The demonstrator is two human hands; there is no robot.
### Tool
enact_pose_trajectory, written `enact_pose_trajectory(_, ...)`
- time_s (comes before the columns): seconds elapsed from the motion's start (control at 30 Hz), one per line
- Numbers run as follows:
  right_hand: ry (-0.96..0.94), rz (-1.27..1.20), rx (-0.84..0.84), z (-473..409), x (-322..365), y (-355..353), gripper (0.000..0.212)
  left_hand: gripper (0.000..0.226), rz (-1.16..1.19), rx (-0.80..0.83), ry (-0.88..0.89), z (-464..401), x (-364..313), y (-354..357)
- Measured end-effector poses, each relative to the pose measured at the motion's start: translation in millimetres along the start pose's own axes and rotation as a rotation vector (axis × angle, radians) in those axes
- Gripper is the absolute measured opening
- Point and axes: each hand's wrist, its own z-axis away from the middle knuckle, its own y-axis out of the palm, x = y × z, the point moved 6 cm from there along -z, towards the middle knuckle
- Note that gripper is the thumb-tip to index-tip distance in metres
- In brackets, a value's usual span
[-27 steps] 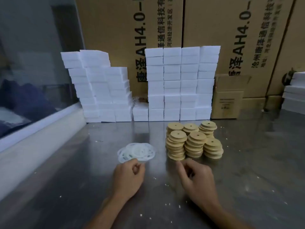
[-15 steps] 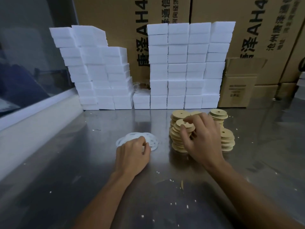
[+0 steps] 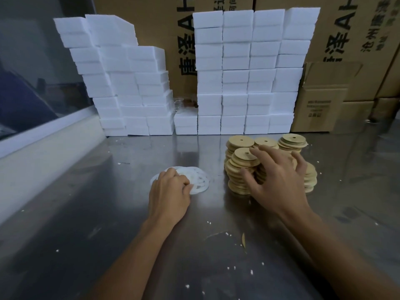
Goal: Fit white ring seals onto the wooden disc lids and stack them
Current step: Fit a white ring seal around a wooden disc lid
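Several stacks of wooden disc lids with centre holes stand close together on the steel table. My right hand is spread over the middle front stack, with the thumb at its side and the fingers over its top. What the fingers hold is hidden. A small flat pile of white ring seals lies left of the discs. My left hand rests on the pile's near left edge, fingers curled down onto the rings.
White foam blocks are stacked in tall columns along the back, with large printed cartons behind them. A small brown box stands at back right. A glass partition runs along the left. White crumbs dot the table.
My right hand reached forward from the table onto the disc stacks and has spread over the middle front stack. My left hand has slid a little further onto the ring pile.
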Motion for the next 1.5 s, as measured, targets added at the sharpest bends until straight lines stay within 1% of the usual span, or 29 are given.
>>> enact_pose_trajectory(0.07,-0.009,0.018,0.047,-2,2,4,0.043,0.019,0.011,0.005,-0.011,0,0,0)
enact_pose_trajectory(0.13,-0.017,0.03,0.057,-4,5,6,0.04,0.018,0.027,0.002,-0.018,0,0,0)
enact_pose_trajectory(0.3,-0.066,0.043,-0.031,-5,9,3,0.028,0.015,0.079,-0.01,-0.047,0,2,-1)
enact_pose_trajectory(0.43,-0.139,0.013,-0.154,-4,14,-4,0.022,0.016,0.083,-0.03,-0.049,0,3,-3)
enact_pose_trajectory(0.57,-0.166,-0.027,-0.319,-3,18,-19,0.024,0.012,0.09,-0.127,-0.021,1,-4,-15)
enact_pose_trajectory(0.63,-0.19,-0.054,-0.374,-3,23,-26,0.029,0.011,0.1,-0.168,-0.017,2,-7,-20)
enact_pose_trajectory(0.7,-0.238,-0.18,-0.366,-1,27,-29,0.03,0.01,0.148,-0.195,-0.023,4,-8,-23)
enact_pose_trajectory(0.8,-0.225,-0.411,-0.3,5,35,-29,0.022,0.01,0.28,-0.254,-0.018,9,-10,-27)
enact_pose_trajectory(0.87,-0.213,-0.492,-0.259,10,41,-28,0.022,0.013,0.356,-0.299,-0.016,11,-12,-30)
enact_pose_trajectory(0.93,-0.202,-0.572,-0.23,15,48,-26,0.024,0.014,0.436,-0.327,-0.054,12,-11,-32)
enact_pose_trajectory(1.0,-0.162,-0.659,-0.214,17,53,-26,0.02,0.014,0.549,-0.326,-0.102,13,-10,-34)
enact_pose_trajectory(1.07,-0.123,-0.696,-0.208,20,56,-24,0.016,0.022,0.697,-0.295,-0.166,13,-9,-33)
enact_pose_trajectory(1.13,-0.111,-0.69,-0.192,21,59,-22,0.01,0.024,0.877,-0.244,-0.281,12,-5,-31)
enact_pose_trajectory(1.23,-0.068,-0.68,-0.187,22,55,-21,0.007,0.032,1.183,-0.122,-0.455,11,-2,-28)
enact_pose_trajectory(1.3,-0.022,-0.677,-0.186,21,50,-20,0.01,0.039,1.363,-0.016,-0.488,9,-6,-26)
enact_pose_trajectory(1.33,-0.008,-0.675,-0.18,20,49,-18,0.012,0.039,1.445,0.036,-0.493,9,-10,-26)
enact_pose_trajectory(1.4,0.002,-0.695,-0.148,19,49,-14,0.015,0.027,1.568,0.142,-0.505,11,-18,-22)
enact_pose_trajectory(1.5,0.035,-0.79,-0.052,19,52,-4,0.016,0.012,1.635,0.271,-0.511,15,-30,-15)
